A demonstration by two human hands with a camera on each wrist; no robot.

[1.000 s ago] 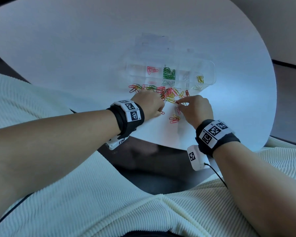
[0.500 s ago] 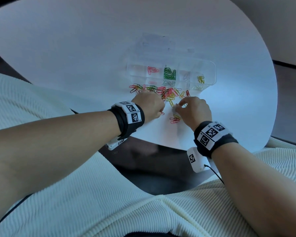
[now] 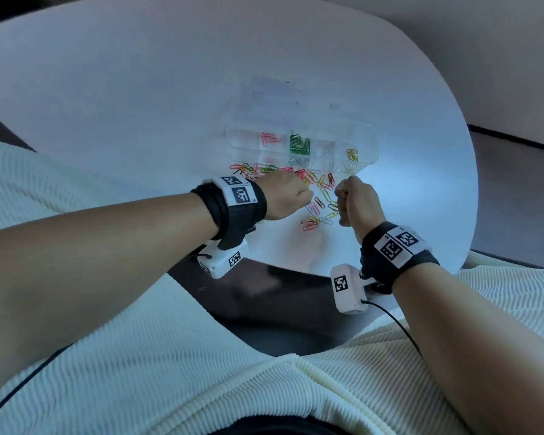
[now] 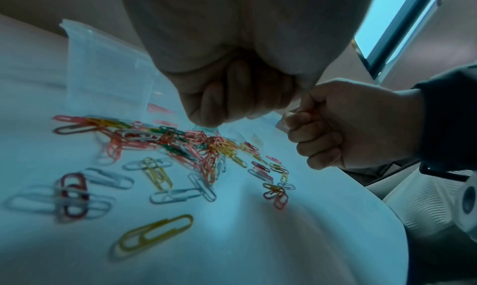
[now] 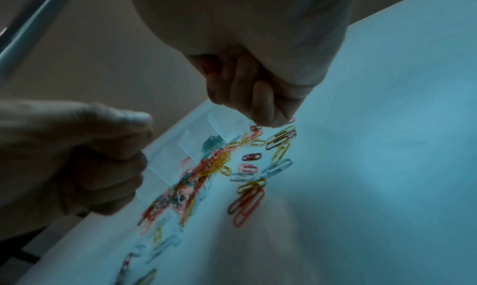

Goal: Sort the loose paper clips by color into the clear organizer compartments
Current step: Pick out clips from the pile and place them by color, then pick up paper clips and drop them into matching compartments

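Loose paper clips (image 3: 299,177) of mixed colours lie in a pile on the white table (image 3: 139,105), just in front of the clear organizer (image 3: 369,142). Its compartments hold pink clips (image 3: 269,139), green clips (image 3: 299,145) and yellow clips (image 3: 351,154). My left hand (image 3: 288,196) is curled, its fingertips (image 4: 206,118) down on the pile (image 4: 196,144); no clip shows inside it. My right hand (image 3: 354,199) is a raised fist at the pile's right. It pinches a pink paper clip (image 5: 291,119) at its fingertips (image 5: 263,114).
Scattered clips (image 3: 310,222) lie between my hands, towards the table's near edge (image 3: 296,271). More clips (image 4: 154,234) lie under my left wrist. My lap in a ribbed cream garment (image 3: 201,372) is below the edge. Bare tabletop stretches to the left and right.
My right hand has lifted off the table and closed into a fist with a clip at its fingertips. My left hand has stayed curled on the pile's near side.
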